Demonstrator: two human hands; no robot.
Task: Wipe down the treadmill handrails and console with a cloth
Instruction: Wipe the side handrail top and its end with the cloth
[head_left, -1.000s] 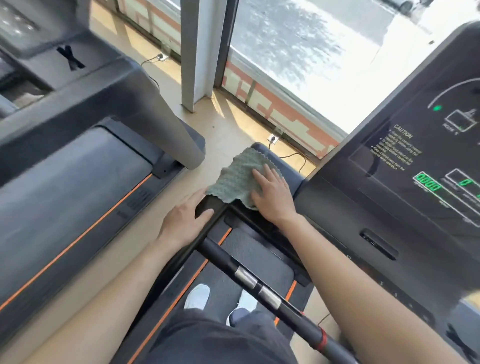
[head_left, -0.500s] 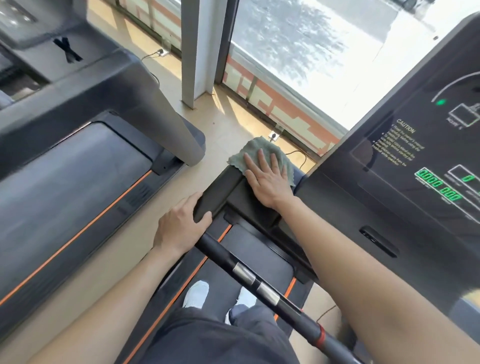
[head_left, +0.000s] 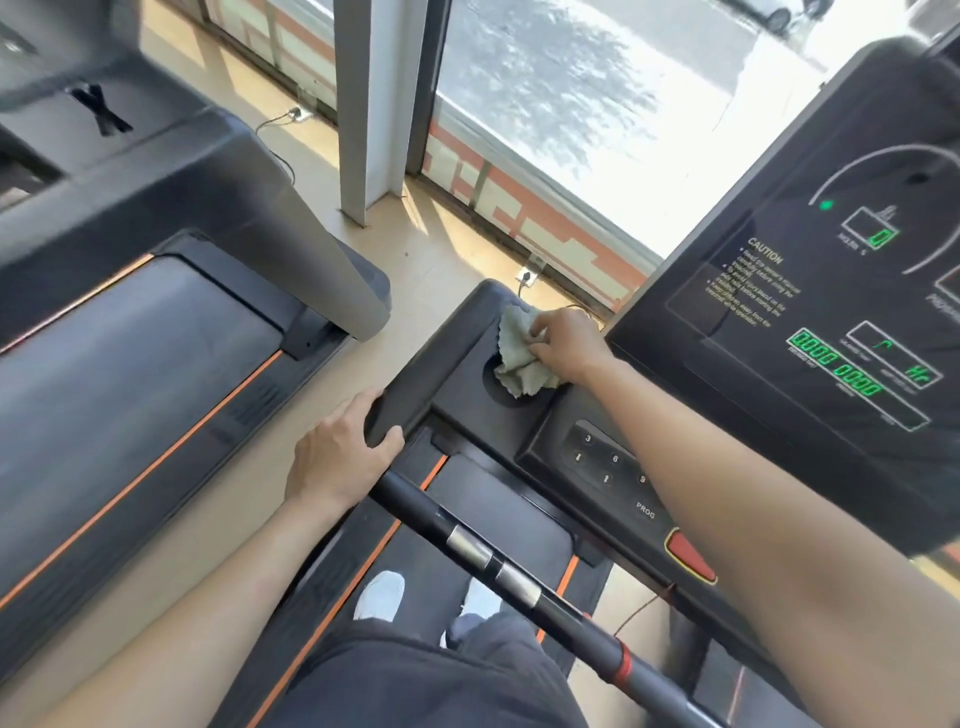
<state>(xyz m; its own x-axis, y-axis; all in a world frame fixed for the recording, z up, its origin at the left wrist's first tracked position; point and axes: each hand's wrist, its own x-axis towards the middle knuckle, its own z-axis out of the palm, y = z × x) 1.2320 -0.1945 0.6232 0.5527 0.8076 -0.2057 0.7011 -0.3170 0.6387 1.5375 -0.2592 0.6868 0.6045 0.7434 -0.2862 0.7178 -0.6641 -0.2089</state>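
Gripping the near end of the black handrail (head_left: 415, 374), the left hand (head_left: 340, 460) has its fingers curled over the rail's edge. The right hand (head_left: 569, 343) pinches a bunched grey-green cloth (head_left: 519, 364), which sits over the round recess (head_left: 491, 378) in the side tray (head_left: 467, 410), just left of the lit console (head_left: 841, 291). The hands are apart, each clamped on its own item. A keypad (head_left: 605, 462) and a red button (head_left: 691, 558) lie beside the right forearm. White shoes (head_left: 382, 595) stand on the belt.
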